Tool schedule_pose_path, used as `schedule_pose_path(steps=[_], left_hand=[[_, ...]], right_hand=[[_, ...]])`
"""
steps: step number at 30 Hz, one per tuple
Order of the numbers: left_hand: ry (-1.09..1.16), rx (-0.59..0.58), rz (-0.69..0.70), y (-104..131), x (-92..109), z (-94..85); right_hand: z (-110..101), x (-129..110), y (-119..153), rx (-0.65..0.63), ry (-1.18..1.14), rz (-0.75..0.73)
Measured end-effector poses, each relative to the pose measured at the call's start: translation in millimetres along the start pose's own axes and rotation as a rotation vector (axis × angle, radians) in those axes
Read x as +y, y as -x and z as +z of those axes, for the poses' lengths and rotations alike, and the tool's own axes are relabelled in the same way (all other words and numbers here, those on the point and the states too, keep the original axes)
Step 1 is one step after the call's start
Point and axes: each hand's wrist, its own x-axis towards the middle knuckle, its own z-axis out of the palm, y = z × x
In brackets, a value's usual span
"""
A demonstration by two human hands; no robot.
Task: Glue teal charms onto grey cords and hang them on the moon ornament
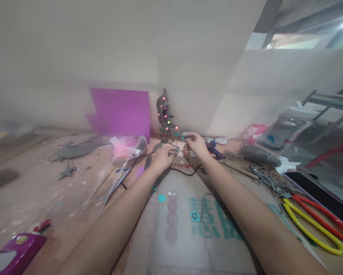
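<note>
Head view: dark crescent (162, 111) dotted with pink, orange and green balls (164, 98).

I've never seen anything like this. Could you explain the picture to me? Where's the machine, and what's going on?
There's no machine here: these are a person's bare arms, seen by a camera worn on their head, looking forward and down. It's the only view.

The left hand has its fingertips at a small greyish-teal piece; the right hand is at another teal bit. Both are too small to tell how firmly they're gripped.

Beyond the hands is a dark crescent dotted with coloured balls, with a purple sheet upright to its left. On the left lies a grey star; on the right, grey yarn and a phone.
</note>
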Motion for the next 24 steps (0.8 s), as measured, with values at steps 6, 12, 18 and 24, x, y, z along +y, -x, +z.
schedule_pose_path(steps=[6,12,18,24], left_hand=[[-0.2,0.043,-0.038,-23,-13,-22.8],[-0.274,0.004,0.027,-41,-32,-25.2],[-0.331,-0.053,0.08,-62,-37,-9.0],[-0.323,-0.058,0.13,-54,-28,-11.1]], right_hand=[[-2,-1,2,0.035,0.013,-0.034],[-1,-5,5,-0.035,0.01,-0.026],[-1,-12,9,-0.065,0.019,-0.056],[-3,-17,10,-0.075,0.014,-0.086]])
